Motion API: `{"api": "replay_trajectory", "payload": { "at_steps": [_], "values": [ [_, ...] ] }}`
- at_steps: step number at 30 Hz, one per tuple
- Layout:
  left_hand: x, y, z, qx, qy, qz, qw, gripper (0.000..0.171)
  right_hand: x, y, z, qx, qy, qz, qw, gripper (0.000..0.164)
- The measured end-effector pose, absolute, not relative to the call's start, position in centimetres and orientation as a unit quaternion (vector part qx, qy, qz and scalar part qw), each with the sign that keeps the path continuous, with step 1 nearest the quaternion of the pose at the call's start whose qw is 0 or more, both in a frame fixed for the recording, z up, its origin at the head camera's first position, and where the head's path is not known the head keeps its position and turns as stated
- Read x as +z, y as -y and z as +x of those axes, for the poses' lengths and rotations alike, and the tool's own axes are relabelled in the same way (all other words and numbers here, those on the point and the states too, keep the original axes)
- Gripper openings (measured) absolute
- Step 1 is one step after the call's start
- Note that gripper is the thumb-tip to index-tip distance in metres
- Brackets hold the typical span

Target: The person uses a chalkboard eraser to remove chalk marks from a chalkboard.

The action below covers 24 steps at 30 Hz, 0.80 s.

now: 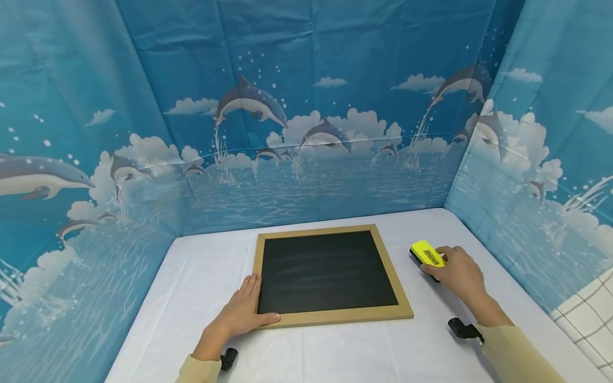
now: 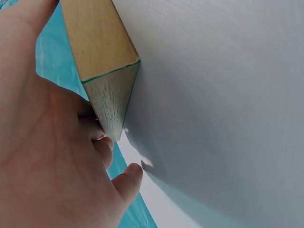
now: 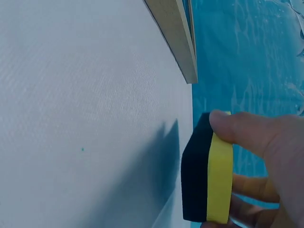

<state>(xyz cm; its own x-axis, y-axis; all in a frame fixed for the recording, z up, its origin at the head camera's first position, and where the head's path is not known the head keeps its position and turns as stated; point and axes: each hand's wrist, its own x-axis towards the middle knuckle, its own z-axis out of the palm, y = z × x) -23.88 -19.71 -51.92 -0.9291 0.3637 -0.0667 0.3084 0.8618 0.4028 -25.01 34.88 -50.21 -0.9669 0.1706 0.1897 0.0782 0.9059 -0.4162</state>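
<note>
A blackboard in a light wooden frame lies flat on the white-covered table, with faint pale smears across its dark face. My left hand rests on the frame's near left corner, fingers extended along the left side and thumb on the near edge. In the left wrist view the wooden frame runs beside the palm. To the right of the board, my right hand grips a yellow and black eraser between thumb and fingers. The right wrist view shows the eraser above its shadow, black pad toward the table.
White cloth covers the table. Blue sheets printed with dolphins stand behind it and on both sides. Black wrist-camera mounts sit by the wrists. White tiles show at the lower right.
</note>
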Motion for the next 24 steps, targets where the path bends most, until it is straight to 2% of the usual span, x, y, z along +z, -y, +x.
{"api": "replay_trajectory", "payload": {
  "at_steps": [10,24],
  "values": [
    [-51.8,19.7,-24.0,0.189,-0.964,0.173,0.073,0.125,-51.0,-35.3,-24.7,0.226,0.959,-0.134,0.110,0.082],
    [-51.7,19.7,-23.9,0.194,-0.963,0.173,0.076,0.124,-52.2,-34.6,-24.5,0.223,0.960,-0.125,0.114,0.076]
  ]
}}
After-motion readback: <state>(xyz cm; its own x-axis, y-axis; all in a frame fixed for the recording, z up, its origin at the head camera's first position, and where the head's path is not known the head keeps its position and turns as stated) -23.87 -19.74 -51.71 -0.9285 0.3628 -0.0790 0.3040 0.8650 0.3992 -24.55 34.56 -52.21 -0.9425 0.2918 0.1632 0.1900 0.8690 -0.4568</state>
